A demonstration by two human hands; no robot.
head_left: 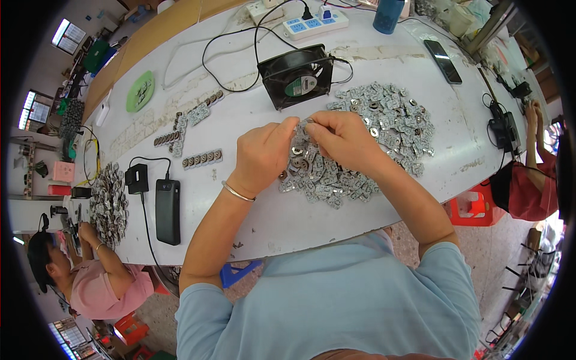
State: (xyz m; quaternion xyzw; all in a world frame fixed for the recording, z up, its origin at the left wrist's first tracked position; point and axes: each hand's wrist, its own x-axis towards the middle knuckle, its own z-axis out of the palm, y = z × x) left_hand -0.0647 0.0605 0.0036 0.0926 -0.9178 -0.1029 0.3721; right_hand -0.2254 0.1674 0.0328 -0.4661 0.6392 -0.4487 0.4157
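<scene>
Tabletop (258,237), white and worn, curves across a wide fisheye view, seen from above by a seated person in a light blue shirt (360,294). The person's two bare hands come together near the middle of the view, over the near-left side of a large, loose heap of small silvery metal parts (393,123). The left hand (263,153), with a bracelet (238,192) at its wrist, has its fingers curled in toward the thumb. The right hand (349,141) is likewise bent narrow, its fingertips just beside the left's. The fingers hide what lies between them, so it cannot be told whether either hand grips a part.

Just beyond the hands stands a square black fan (298,78). To the left lie a short, neat row of parts (203,158) and, farther back, a branching group of parts (178,132). Beyond that group sits a green dish (134,104) with a few parts in it. Nearer the person, a black power bank (167,211) lies beside a small black box (137,179).

A white power strip (317,25), a blue cup (389,15) and a dark phone (443,62) rest toward the far side. At far left, a co-worker in pink (99,291) sits at another heap of parts (109,207).
</scene>
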